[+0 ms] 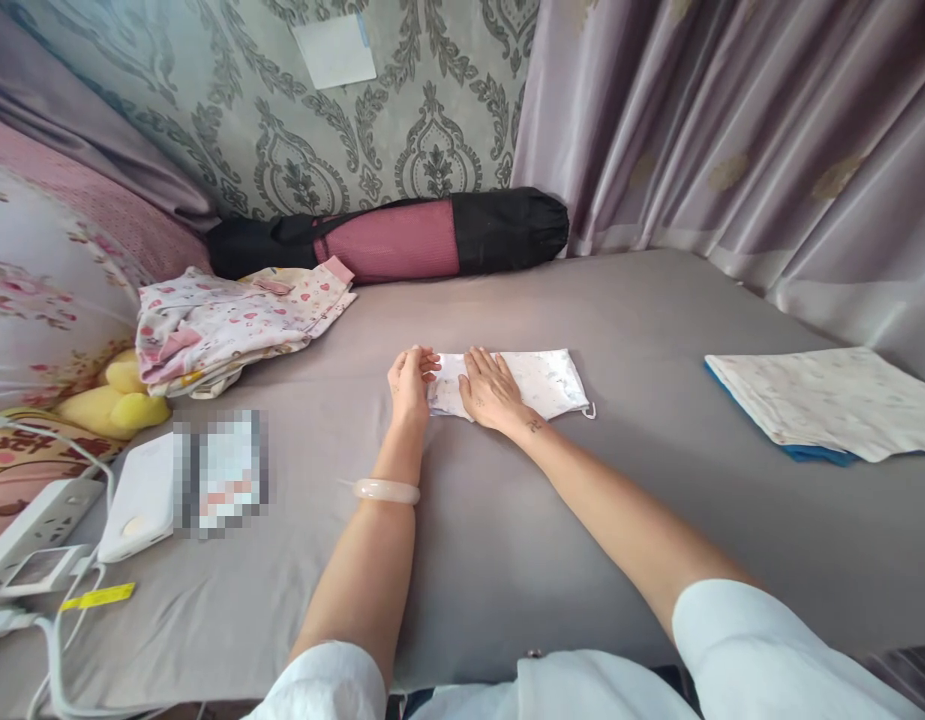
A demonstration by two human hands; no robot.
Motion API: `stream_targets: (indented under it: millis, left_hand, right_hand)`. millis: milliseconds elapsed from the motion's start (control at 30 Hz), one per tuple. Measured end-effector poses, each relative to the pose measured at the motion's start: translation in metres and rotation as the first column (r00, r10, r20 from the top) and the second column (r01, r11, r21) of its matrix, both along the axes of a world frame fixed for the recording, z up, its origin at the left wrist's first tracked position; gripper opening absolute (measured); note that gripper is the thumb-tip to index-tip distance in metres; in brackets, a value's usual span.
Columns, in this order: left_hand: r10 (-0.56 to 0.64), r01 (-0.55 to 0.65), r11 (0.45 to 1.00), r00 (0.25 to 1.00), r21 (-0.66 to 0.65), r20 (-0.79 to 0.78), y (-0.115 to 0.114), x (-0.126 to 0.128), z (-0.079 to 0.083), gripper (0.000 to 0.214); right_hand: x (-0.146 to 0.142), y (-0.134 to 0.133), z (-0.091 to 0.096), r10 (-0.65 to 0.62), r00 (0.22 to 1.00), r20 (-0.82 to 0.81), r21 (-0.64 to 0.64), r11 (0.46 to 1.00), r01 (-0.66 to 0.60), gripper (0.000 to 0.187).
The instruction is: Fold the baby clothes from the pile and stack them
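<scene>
On the grey sheet in front of me lies a white garment [548,380] with a faint small print, folded into a narrow strip. A small white loop sticks out at its lower right corner. My right hand [492,390] rests flat on the garment, left of its middle, fingers stretched out. At the strip's left end, my left hand [412,385] is turned on its side, with its fingers loosely bent and apart. It appears to hold nothing. Part of the garment is hidden under my right hand.
Folded pale cloths [837,400] with a blue layer lie at right. Printed clothes [237,320] are heaped at left. A rolled mat in a bag [391,240] lies along the wall. A power strip [38,530], white box [143,495] and cables occupy the left front.
</scene>
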State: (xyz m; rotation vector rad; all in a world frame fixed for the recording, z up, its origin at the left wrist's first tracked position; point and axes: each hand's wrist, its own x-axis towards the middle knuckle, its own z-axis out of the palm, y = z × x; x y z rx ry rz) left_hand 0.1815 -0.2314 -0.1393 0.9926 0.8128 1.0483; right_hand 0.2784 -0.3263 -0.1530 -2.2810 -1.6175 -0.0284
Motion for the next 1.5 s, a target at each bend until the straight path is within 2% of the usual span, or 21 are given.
stream_targets:
  millis: [100, 167, 267, 333, 400, 433, 467, 533, 633, 733, 867, 967, 1067, 1167, 1300, 1433, 1500]
  left_hand:
    - [-0.084, 0.136, 0.963, 0.972, 0.234, -0.222, -0.007, 0.004, -0.003, 0.024]
    - [-0.063, 0.238, 0.887, 0.911, 0.396, -0.408, -0.012, 0.006, -0.006, 0.023]
    - [0.054, 0.427, 0.725, 0.747, 0.541, -0.662, -0.017, 0.009, -0.011, 0.021]
    - [0.13, 0.559, 0.583, 0.652, 0.589, -0.747, -0.02, 0.009, -0.013, 0.025]
    - [0.19, 0.652, 0.435, 0.608, 0.622, -0.771, -0.022, 0.01, -0.014, 0.028]
    - [0.215, 0.678, 0.379, 0.598, 0.63, -0.772, -0.023, 0.01, -0.015, 0.028]
    - [0.238, 0.694, 0.341, 0.589, 0.634, -0.772, -0.023, 0.009, -0.015, 0.028]
    - [0.269, 0.711, 0.304, 0.575, 0.634, -0.773, -0.023, 0.009, -0.016, 0.028]
    - [0.289, 0.729, 0.279, 0.558, 0.626, -0.778, -0.023, 0.008, -0.016, 0.028]
    - [0.322, 0.738, 0.277, 0.532, 0.615, -0.783, -0.027, 0.009, -0.014, 0.033]
    - [0.354, 0.77, 0.264, 0.482, 0.581, -0.801, -0.037, 0.013, -0.011, 0.041]
    - [0.348, 0.828, 0.256, 0.402, 0.498, -0.847, -0.043, 0.017, -0.01, 0.05]
    - [0.35, 0.871, 0.274, 0.305, 0.408, -0.886, -0.045, 0.018, -0.011, 0.056]
    - [0.35, 0.884, 0.287, 0.262, 0.369, -0.899, -0.044, 0.019, -0.013, 0.057]
    - [0.304, 0.875, 0.298, 0.291, 0.381, -0.907, -0.039, 0.019, -0.016, 0.056]
    - [0.196, 0.825, 0.312, 0.43, 0.471, -0.882, -0.027, 0.017, -0.017, 0.052]
    - [0.189, 0.761, 0.362, 0.506, 0.539, -0.841, -0.019, 0.013, -0.014, 0.049]
  right_hand:
    - [0.011, -0.009, 0.007, -0.006, 1.0, -0.011, 0.018, 1.0, 0.006, 0.057]
    - [0.02, -0.018, 0.01, -0.056, 0.998, -0.003, 0.015, 0.998, 0.056, 0.057]
    - [0.031, -0.029, 0.011, -0.131, 0.991, 0.005, -0.023, 0.991, 0.132, 0.058]
    - [0.035, -0.034, 0.006, -0.154, 0.988, 0.005, -0.05, 0.987, 0.154, 0.058]
    - [0.036, -0.036, 0.0, -0.158, 0.987, 0.015, -0.056, 0.986, 0.158, 0.059]
    - [0.036, -0.036, -0.002, -0.157, 0.987, 0.023, -0.052, 0.986, 0.158, 0.059]
    - [0.036, -0.035, -0.005, -0.157, 0.987, 0.031, -0.045, 0.986, 0.158, 0.059]
    - [0.035, -0.034, -0.006, -0.156, 0.987, 0.036, -0.039, 0.987, 0.158, 0.059]
    - [0.035, -0.034, -0.002, -0.15, 0.989, 0.009, -0.061, 0.987, 0.15, 0.06]
    - [0.04, -0.04, 0.007, -0.154, 0.987, -0.038, -0.104, 0.983, 0.149, 0.06]
    - [0.049, -0.053, 0.012, -0.212, 0.977, 0.032, -0.091, 0.972, 0.214, 0.061]
    - [0.054, -0.059, 0.006, -0.236, 0.97, 0.063, -0.107, 0.965, 0.241, 0.061]
    - [0.056, -0.06, -0.001, -0.239, 0.969, 0.055, -0.112, 0.963, 0.244, 0.061]
    - [0.054, -0.058, -0.003, -0.242, 0.97, 0.033, -0.105, 0.964, 0.245, 0.061]
    - [0.055, -0.061, 0.007, -0.233, 0.972, -0.038, -0.115, 0.967, 0.228, 0.058]
    - [0.072, -0.067, 0.024, -0.151, 0.967, -0.207, -0.106, 0.986, 0.131, 0.045]
    - [0.087, -0.073, 0.031, -0.194, 0.938, -0.288, -0.051, 0.981, 0.187, 0.043]
